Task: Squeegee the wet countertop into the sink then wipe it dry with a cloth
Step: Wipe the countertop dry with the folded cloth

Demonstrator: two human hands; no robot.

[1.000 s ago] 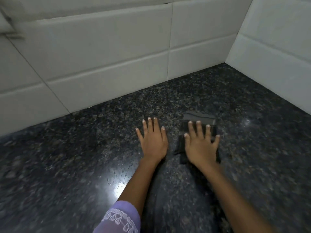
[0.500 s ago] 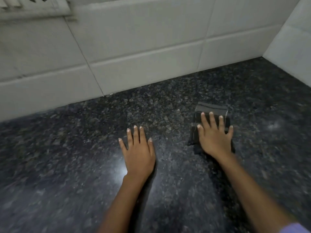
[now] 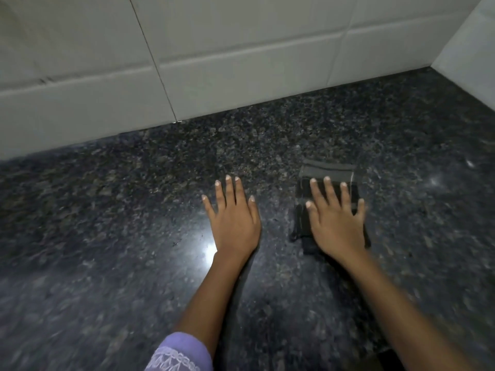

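A dark folded cloth lies flat on the black speckled granite countertop. My right hand presses down on the cloth with fingers spread, covering most of it; only its far edge and left side show. My left hand rests flat on the bare stone just left of the cloth, fingers apart, holding nothing. No squeegee and no sink are in view.
White tiled wall runs along the back of the countertop and meets a side wall at the right corner. A bright light reflection glints on the stone by my left wrist.
Both hands stay flat, the right one on the cloth. The left hand has shifted closer to the cloth than half a second ago, and the view has swung.
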